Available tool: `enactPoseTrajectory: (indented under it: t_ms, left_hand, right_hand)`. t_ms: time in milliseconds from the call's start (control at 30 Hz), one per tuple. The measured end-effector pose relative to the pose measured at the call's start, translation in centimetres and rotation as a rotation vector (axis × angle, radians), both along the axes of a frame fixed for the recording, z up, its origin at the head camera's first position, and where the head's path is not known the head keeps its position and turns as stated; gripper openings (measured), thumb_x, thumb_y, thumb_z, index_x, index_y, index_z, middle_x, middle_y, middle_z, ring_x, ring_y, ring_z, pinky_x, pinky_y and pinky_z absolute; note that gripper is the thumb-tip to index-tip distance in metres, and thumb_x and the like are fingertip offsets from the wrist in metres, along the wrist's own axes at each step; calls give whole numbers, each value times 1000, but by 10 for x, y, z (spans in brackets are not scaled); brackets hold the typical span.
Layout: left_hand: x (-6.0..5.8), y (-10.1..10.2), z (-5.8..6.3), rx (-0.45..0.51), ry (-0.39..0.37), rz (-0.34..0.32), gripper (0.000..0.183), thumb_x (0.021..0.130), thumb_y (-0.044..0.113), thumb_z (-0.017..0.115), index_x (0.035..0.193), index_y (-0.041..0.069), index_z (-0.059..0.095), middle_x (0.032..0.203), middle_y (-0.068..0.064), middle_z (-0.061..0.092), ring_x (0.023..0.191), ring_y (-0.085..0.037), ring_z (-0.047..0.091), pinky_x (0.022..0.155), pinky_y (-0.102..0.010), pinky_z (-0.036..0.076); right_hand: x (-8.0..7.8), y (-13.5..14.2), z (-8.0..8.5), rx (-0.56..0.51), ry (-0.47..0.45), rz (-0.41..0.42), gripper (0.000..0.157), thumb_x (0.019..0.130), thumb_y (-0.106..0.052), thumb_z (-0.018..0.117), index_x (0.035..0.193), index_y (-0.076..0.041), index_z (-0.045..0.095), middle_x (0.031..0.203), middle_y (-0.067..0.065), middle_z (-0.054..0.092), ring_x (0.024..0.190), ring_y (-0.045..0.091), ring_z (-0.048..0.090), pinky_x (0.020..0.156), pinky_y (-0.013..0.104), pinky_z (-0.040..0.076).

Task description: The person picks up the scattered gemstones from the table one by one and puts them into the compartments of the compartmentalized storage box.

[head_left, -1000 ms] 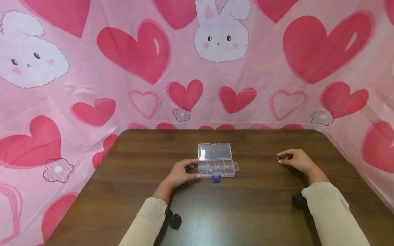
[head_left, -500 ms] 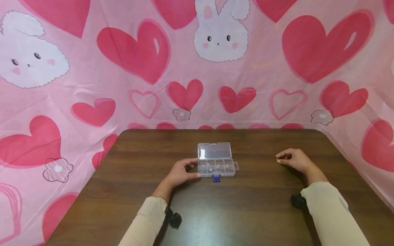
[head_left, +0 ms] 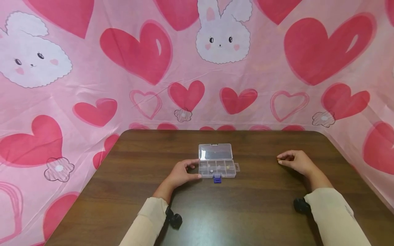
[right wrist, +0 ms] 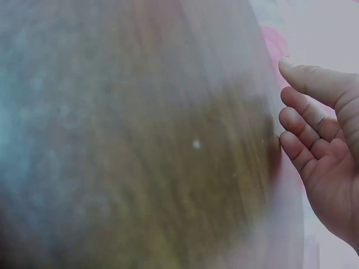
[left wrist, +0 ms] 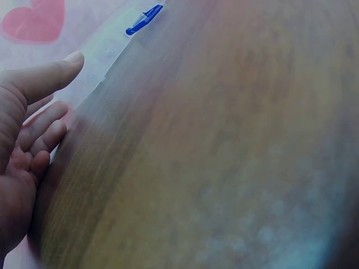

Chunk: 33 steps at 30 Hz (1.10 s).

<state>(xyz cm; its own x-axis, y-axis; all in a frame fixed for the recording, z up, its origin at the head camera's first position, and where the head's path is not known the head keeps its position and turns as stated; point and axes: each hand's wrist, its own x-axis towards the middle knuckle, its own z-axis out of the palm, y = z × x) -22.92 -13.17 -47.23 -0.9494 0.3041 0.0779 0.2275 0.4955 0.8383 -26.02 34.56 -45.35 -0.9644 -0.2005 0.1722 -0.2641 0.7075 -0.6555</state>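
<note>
A clear plastic compartment box (head_left: 217,169) lies on the brown table with its lid (head_left: 215,152) raised at the back and a blue latch (head_left: 217,179) at the front. Several compartments hold small pale pieces, one yellowish piece (head_left: 228,167) among them; their kind is too small to tell. My left hand (head_left: 181,173) grips the box's left end between thumb and fingers. Well to the right of the box, my right hand (head_left: 298,161) pinches a tiny orange-brown thing (head_left: 278,159) at its fingertips, low over or on the table. In the right wrist view that piece is hidden.
The wooden table (head_left: 240,212) extends around both hands, its far edge meeting a pink cloth (head_left: 258,71) printed with hearts and rabbits. A hanging tab (head_left: 237,167) sticks out from the box's right side. Dark cameras (head_left: 176,221) sit on both wrists.
The head view has shifted slightly. Both hands and the box stay in nearly the same places, the left hand still on the box.
</note>
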Motion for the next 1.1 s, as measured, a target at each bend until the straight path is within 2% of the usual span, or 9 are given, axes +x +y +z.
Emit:
enactPoseTrajectory:
  t_ms: [633,833,1100]
  left_hand:
    - [-1,0,-2,-1,-2,5,59,75,29,86,129,18,65,118,1,65,105,-20,57,95,-44,43]
    - [-2,1,-3,1,0,3,59,75,28,86,129,17,65,118,1,65,105,-20,56,95,-44,43]
    - [-2,0,-4,-2,7,4,59,75,29,86,129,17,65,118,1,65,105,-20,57,95,-44,43]
  right_hand:
    - [9,-11,6,-40,44,43,17,86,-10,75,99,1,72,88,8,70,74,5,59,66,21,48]
    - [13,-21,8,-67,80,79,16,86,-8,75,99,0,73,86,7,70,73,5,59,63,22,48]
    - [17,-37,11,-69,132,142,13,85,-6,75,98,-3,74,86,2,70,75,5,60,67,20,48]
